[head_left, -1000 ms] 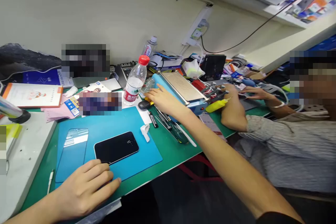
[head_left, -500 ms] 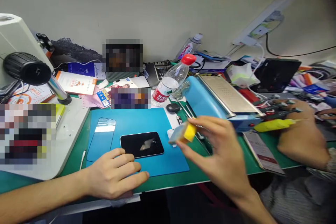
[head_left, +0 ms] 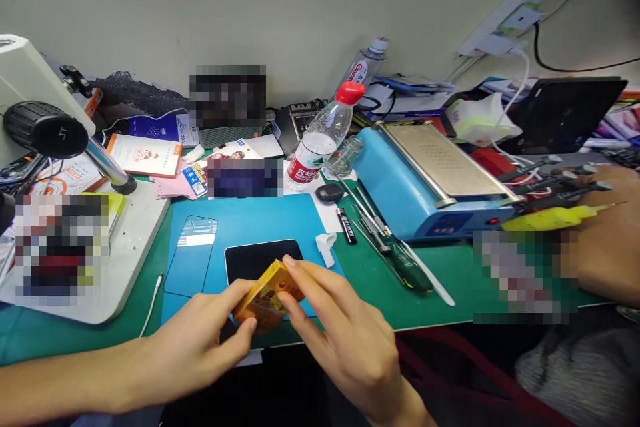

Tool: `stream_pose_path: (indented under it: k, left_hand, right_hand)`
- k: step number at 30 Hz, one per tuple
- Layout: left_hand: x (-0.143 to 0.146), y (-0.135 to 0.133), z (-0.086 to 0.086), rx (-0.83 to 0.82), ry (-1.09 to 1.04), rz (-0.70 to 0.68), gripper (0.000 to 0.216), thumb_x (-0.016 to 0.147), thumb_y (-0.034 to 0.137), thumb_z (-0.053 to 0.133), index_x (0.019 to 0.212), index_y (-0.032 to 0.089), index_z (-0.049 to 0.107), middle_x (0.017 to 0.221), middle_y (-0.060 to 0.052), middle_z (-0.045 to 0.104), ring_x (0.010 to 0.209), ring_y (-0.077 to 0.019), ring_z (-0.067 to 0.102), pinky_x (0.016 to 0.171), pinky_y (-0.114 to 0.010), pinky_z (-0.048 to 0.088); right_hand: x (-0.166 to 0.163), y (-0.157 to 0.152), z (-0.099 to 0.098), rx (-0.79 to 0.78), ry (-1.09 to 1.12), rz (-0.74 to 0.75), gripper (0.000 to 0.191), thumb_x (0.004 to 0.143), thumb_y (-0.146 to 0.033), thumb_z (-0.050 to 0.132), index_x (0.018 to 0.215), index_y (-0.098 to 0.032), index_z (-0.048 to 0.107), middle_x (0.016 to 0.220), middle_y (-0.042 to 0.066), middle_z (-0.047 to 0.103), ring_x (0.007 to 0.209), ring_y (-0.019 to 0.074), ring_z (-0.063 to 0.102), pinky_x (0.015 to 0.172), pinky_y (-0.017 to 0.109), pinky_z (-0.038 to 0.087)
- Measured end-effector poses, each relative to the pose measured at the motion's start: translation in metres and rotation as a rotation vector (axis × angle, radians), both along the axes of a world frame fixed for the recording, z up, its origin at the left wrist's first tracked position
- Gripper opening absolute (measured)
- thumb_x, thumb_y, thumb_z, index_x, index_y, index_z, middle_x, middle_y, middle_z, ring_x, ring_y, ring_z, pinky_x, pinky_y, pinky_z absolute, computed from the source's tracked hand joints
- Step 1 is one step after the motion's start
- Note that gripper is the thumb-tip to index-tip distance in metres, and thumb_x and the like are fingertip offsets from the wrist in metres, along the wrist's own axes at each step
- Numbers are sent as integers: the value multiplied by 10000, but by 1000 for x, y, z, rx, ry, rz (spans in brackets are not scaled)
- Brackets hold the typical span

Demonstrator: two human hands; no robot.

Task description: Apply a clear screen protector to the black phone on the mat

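A small, flat yellow-orange box (head_left: 267, 297) is held tilted between both hands, over the near edge of the blue mat (head_left: 270, 217). My left hand (head_left: 215, 327) is closed on the box's left end, thumb below and fingers above. At its right end, my right hand (head_left: 340, 320) pinches it between thumb and fingers. Behind the box lies a black-screened phone (head_left: 260, 253), partly covered by the box and hands. A clear glass screen protector with a dark border (head_left: 193, 263) rests on the mat's left side.
Right of the mat are a white plastic piece (head_left: 327, 248), a lighter (head_left: 346, 225), and several tools including a screwdriver (head_left: 407, 267). A blue heating-plate machine (head_left: 395, 193) stands behind them. Water bottle (head_left: 313, 143), microscope stand (head_left: 135, 227) and white cable (head_left: 156, 290) are nearby. Another person's arm (head_left: 600, 240) is at right.
My right hand has brought the box left and down, in front of the phone. My left hand has lifted from beside the phone and taken hold of the box's other end.
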State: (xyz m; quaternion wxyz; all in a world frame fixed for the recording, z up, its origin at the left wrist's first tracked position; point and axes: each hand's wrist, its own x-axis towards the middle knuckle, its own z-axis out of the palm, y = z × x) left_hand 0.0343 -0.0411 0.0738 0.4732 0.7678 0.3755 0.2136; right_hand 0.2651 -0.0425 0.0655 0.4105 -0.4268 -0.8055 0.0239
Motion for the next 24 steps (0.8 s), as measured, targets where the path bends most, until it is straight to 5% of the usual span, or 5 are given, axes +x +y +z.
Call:
stream_pose_path:
  k: [4, 10, 14, 22, 24]
  left_hand:
    - [-5, 7, 13, -208, 110, -18, 329, 1122, 401, 465, 1393, 255, 581, 944, 13, 749, 752, -131, 677, 671, -211, 517]
    - [1, 17, 15, -443, -84, -51, 302, 1129, 456, 485, 1242, 248, 672, 1149, -35, 709, 994, -169, 703, 934, -296, 607]
    - [4, 21, 10, -521, -127, -52, 300, 1117, 486, 532, 1213, 245, 681, 1136, -34, 693, 1020, -171, 689, 969, -318, 611]
    - [7, 15, 26, -624, 22, -11, 412, 1073, 584, 552, 1305, 261, 660, 1212, -33, 698, 1036, -200, 703, 990, -340, 594]
    - [9, 16, 30, -629, 42, 8, 453, 1054, 617, 553, 1318, 266, 662, 1215, -28, 709, 1009, -201, 705, 967, -328, 589]
  right_hand:
    - [13, 5, 5, 111, -138, 3, 504, 1009, -37, 631, 1506, -102, 586, 1115, 121, 833, 866, 200, 821, 748, 278, 672]
    - [30, 0, 24, -423, 297, 252, 300, 1065, -101, 540, 1189, -208, 791, 1104, 7, 849, 950, 116, 818, 854, 146, 630]
    - [32, -4, 25, -522, 342, 287, 304, 1081, -130, 531, 1224, -216, 784, 1134, 3, 845, 1014, 115, 812, 901, 146, 622]
    - [48, -6, -9, -10, 140, 202, 490, 975, 42, 542, 1364, -229, 668, 1355, 97, 723, 1310, 176, 700, 1056, 301, 633]
    - [55, -8, -17, -8, 42, 225, 425, 994, -15, 555, 1364, -180, 684, 1449, 151, 650, 1375, 216, 653, 1080, 335, 629]
